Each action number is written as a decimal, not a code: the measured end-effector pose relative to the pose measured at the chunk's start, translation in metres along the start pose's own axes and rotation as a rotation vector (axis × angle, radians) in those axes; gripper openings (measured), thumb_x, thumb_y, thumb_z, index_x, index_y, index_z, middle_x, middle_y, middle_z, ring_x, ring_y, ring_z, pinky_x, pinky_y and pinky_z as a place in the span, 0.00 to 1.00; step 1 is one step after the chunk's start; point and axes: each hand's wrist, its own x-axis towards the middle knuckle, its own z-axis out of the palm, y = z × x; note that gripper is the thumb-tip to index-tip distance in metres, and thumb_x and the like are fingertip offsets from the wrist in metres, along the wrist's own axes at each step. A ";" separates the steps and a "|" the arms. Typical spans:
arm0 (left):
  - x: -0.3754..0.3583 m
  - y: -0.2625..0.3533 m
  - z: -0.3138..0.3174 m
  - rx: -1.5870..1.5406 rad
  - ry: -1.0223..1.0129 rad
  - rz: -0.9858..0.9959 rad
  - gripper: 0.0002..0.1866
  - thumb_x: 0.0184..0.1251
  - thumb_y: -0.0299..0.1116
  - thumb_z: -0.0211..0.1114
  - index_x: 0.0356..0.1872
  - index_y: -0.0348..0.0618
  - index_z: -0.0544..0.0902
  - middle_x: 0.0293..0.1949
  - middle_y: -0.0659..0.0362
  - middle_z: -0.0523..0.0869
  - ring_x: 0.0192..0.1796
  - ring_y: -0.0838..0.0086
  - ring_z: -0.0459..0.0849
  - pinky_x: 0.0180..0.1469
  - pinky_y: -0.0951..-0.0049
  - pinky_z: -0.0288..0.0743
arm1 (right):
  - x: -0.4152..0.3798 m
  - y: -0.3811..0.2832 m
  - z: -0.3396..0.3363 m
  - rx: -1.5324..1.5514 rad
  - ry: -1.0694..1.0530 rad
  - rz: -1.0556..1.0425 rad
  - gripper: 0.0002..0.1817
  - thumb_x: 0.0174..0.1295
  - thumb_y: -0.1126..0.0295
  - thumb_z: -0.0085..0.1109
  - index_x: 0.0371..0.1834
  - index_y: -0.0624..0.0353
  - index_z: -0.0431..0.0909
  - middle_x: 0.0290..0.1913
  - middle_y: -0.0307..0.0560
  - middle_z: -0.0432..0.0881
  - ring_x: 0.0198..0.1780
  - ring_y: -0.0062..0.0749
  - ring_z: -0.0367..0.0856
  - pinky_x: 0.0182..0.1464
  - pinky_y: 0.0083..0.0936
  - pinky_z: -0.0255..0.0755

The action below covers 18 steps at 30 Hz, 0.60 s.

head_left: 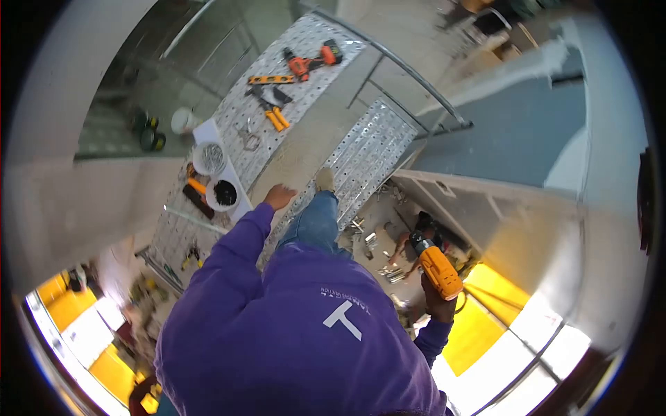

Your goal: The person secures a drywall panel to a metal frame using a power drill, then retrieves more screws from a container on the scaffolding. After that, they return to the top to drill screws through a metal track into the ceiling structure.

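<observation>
My left hand (279,197) hangs over the scaffold platform, fingers apart and holding nothing. Beside it, a white tub of black screws (225,193) and a tub of silvery pieces (210,159) stand on a white board (242,206). On the right, my right hand (437,305) is wrapped round the grip of an orange power tool (438,270), whose dark front end points up and left. An orange-and-black drill (300,65), a yellow level (271,80) and yellow-handled snips (277,118) lie on the perforated platform (239,104).
A metal guardrail (395,57) runs along the platform's far end. A gap separates two platform decks, with one shoe (325,179) at the second deck (371,152). Below right, a person (424,232) reaches toward metal pieces (394,274) on the floor. Drywall stands at right.
</observation>
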 end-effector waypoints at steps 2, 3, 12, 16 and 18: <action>-0.014 0.070 -0.045 -0.219 0.075 -0.143 0.29 0.59 0.51 0.64 0.45 0.29 0.82 0.44 0.36 0.84 0.50 0.47 0.83 0.53 0.57 0.74 | 0.049 -0.033 -0.003 -0.034 -0.084 0.021 0.14 0.55 0.69 0.68 0.44 0.60 0.82 0.38 0.49 0.87 0.39 0.39 0.87 0.41 0.30 0.78; -0.010 0.077 -0.054 -0.270 0.130 -0.173 0.28 0.59 0.50 0.64 0.44 0.29 0.83 0.44 0.36 0.84 0.49 0.47 0.83 0.52 0.57 0.75 | 0.067 -0.044 -0.004 -0.036 -0.131 0.034 0.14 0.55 0.70 0.68 0.44 0.60 0.82 0.37 0.49 0.87 0.39 0.39 0.87 0.41 0.31 0.78; -0.018 0.009 -0.023 -0.597 0.428 -0.520 0.23 0.57 0.46 0.64 0.38 0.31 0.84 0.38 0.38 0.86 0.45 0.46 0.84 0.49 0.56 0.76 | 0.196 -0.123 -0.020 -0.197 -0.388 0.008 0.18 0.55 0.70 0.68 0.50 0.60 0.81 0.44 0.47 0.86 0.46 0.36 0.85 0.50 0.28 0.76; -0.033 -0.062 0.099 -0.334 0.776 -0.323 0.21 0.56 0.44 0.63 0.38 0.32 0.84 0.34 0.36 0.85 0.43 0.44 0.85 0.48 0.53 0.76 | 0.257 -0.141 -0.003 -0.306 -0.510 -0.233 0.14 0.56 0.69 0.68 0.44 0.61 0.82 0.36 0.48 0.86 0.40 0.36 0.86 0.44 0.29 0.77; -0.061 -0.045 0.109 -0.587 0.681 -0.496 0.21 0.56 0.43 0.62 0.39 0.33 0.84 0.35 0.35 0.85 0.45 0.45 0.84 0.51 0.52 0.75 | 0.288 -0.139 0.020 -0.331 -0.538 -0.454 0.12 0.56 0.67 0.69 0.40 0.61 0.82 0.32 0.50 0.86 0.36 0.42 0.87 0.39 0.31 0.77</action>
